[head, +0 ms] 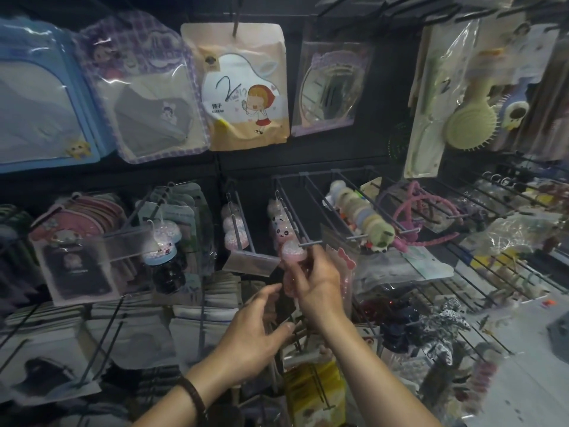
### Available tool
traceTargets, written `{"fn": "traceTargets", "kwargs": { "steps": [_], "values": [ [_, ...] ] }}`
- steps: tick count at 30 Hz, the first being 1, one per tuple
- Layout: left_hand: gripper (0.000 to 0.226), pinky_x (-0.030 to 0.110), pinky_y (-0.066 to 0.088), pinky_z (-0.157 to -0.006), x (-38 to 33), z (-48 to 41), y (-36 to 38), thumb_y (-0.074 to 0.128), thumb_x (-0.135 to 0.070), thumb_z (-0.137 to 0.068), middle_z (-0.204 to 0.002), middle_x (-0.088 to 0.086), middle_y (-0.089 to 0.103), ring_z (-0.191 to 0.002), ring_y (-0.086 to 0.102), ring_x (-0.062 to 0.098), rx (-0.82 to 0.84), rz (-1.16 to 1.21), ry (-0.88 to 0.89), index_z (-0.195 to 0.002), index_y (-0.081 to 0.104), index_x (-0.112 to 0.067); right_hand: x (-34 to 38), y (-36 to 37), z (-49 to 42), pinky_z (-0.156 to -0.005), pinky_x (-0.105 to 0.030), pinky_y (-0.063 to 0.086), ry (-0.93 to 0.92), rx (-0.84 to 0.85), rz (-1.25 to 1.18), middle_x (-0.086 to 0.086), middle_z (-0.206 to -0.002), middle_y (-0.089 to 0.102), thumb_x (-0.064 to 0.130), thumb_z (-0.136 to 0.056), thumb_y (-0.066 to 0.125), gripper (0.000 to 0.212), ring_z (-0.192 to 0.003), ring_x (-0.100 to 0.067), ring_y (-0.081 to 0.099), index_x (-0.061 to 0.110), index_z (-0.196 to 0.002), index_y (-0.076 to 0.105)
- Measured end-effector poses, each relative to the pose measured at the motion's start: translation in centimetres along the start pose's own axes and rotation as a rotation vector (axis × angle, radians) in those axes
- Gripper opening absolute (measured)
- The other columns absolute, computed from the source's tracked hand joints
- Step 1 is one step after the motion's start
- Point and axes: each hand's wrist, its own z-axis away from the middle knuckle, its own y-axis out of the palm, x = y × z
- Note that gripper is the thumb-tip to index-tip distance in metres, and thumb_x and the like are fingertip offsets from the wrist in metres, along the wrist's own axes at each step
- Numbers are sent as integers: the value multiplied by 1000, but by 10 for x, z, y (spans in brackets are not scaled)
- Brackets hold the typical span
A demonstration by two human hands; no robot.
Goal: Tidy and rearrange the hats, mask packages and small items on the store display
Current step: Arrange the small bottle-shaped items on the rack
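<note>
Top row, the peach pouch (pixel 246 87) is reading "MIRROR" under two Chinese characters, w/ a cartoon girl in a red hood and a "2" scrawled in marker across the white window. Left of it a purple-check plastic bag (pixel 147 97) is showing a soft grey mask w/ a small cartoon print; its writing is too blurry to read. Far left a glossy blue mask pkg (pixel 40 97) is hanging. Right side, a pale yellow oval hairbrush (pixel 471 121) is sitting in crinkly clear wrap, and fuzzy pastel scrunchies (pixel 360 217) are bunching along a wire prong. Center, the right hand (pixel 317 285) is pinching a pink mushroom charm (pixel 294 252), translucent and bead-filled, right at the tip of a grey metal hook (pixel 295 223) where more pink charms are hanging behind it. The left hand (pixel 255 328), woven band (pixel 192 392) on the wrist, is hovering just below, fingers loosely curved and spread, gripping nothing I can make out.
</note>
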Motion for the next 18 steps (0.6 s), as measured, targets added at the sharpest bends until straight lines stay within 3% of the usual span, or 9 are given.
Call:
{"fn": "traceTargets", "kwargs": {
  "steps": [2,5,10,18],
  "values": [
    [66,21,52,-105,7,1,-3,78,-37,-96,-141,-24,59,-123,62,-6,-9,-20,-14,-151,43,-48,2,8,-13,-102,-40,56,-6,-13,52,1,-120,68,32,-100,72,35,-113,-18,66,26,-133,61],
    [62,26,55,-106,18,2,-7,78,-42,-94,-144,-28,55,-125,63,-2,-9,-30,-25,-146,45,-53,3,16,-24,-108,-45,54,6,-2,61,-2,-131,65,34,-98,75,48,-123,-19,63,26,-141,56],
    [56,18,59,-84,23,5,-11,78,-39,-95,-137,-33,54,-114,67,-7,-32,-17,-20,-141,49,-51,-1,21,-20,-110,-48,52,27,-28,62,-4,-134,60,36,-94,79,51,-128,-23,60,19,-137,56],
    [55,14,56,-85,26,10,-10,78,-37,-94,-140,-29,56,-107,69,-9,-18,4,-7,-141,52,-46,0,21,-10,-112,-47,50,84,-16,104,-14,-133,64,33,-94,79,58,-129,-32,60,8,-139,52]
  ]
}}
